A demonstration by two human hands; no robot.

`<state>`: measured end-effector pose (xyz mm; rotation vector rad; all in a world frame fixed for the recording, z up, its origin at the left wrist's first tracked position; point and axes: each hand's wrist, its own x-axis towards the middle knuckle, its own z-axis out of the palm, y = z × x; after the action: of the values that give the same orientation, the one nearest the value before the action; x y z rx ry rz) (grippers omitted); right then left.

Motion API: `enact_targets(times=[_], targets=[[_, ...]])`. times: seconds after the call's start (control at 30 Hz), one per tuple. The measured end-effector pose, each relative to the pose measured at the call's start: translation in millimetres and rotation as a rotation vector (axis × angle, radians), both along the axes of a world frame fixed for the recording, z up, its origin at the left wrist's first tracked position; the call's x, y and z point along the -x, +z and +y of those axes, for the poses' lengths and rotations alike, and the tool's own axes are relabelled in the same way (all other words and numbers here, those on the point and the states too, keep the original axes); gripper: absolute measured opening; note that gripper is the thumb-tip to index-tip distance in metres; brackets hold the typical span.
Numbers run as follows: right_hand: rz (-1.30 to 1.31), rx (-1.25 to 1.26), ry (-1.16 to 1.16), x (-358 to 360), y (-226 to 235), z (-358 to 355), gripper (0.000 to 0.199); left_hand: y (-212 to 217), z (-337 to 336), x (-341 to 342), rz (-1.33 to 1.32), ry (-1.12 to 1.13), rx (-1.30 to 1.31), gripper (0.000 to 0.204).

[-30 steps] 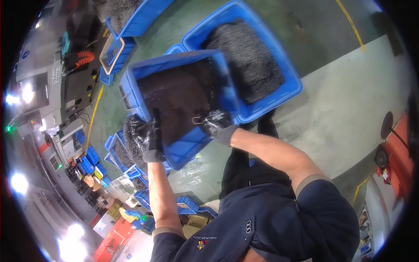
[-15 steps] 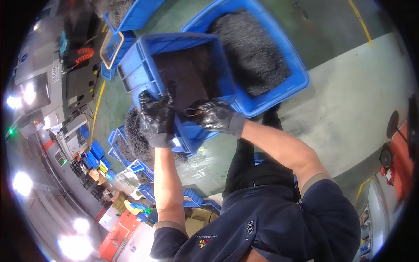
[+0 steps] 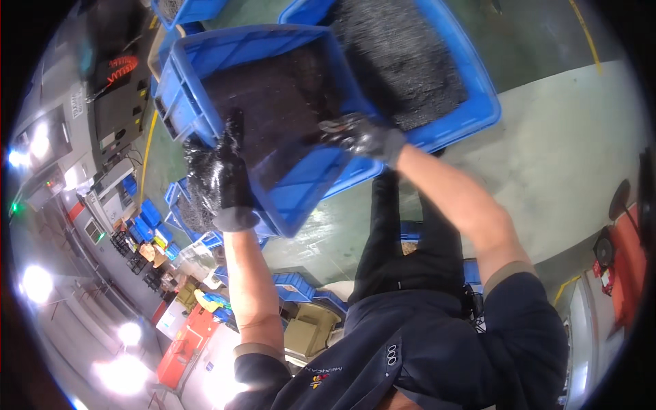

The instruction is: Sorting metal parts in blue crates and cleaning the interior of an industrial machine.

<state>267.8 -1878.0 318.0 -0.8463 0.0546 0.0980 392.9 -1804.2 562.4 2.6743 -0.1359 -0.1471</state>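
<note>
A blue plastic bin (image 3: 301, 188) is tilted in front of me, its inside stained with dark residue. My left hand (image 3: 217, 171), in a shiny black glove, grips the bin's near-left edge with its thumb over the rim. Inside the bin's right part is my right hand (image 3: 362, 137), also black-gloved. Its fingers are bent together, and what they hold, if anything, cannot be made out. Beyond and to the right, partly covered by the tilted bin, stands a larger blue bin (image 3: 482, 102) that contains dark grey granular material (image 3: 410, 61).
More blue bins (image 3: 195, 9) stand at the far left, and a bin with tangled metal shavings (image 3: 193, 210) sits left of my forearm. Machinery (image 3: 113, 116) lines the left side. An orange-red piece of equipment (image 3: 622, 253) is at the right edge.
The tilted bin has shifted left and nearer in the picture, with my left hand still on its edge. My right hand has moved right and up, away from the left hand.
</note>
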Motion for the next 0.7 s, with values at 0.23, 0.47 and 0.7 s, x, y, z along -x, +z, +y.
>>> enact_targets(times=[0.23,0.47,0.7], targets=[[-0.466,1.375,0.039,-5.2,-81.8,6.2,0.036,-13.2,-17.2,-2.1,0.091,-0.002,0.145,0.035],[0.203,0.895,-0.092,-21.2,-6.9,30.7,0.033,4.3,-23.5,5.4,0.066,0.063,-0.041,0.040],[0.204,1.174,-0.330,-167.9,20.5,33.4,0.032,-4.8,-16.1,1.6,-0.127,-0.051,0.085,0.034]])
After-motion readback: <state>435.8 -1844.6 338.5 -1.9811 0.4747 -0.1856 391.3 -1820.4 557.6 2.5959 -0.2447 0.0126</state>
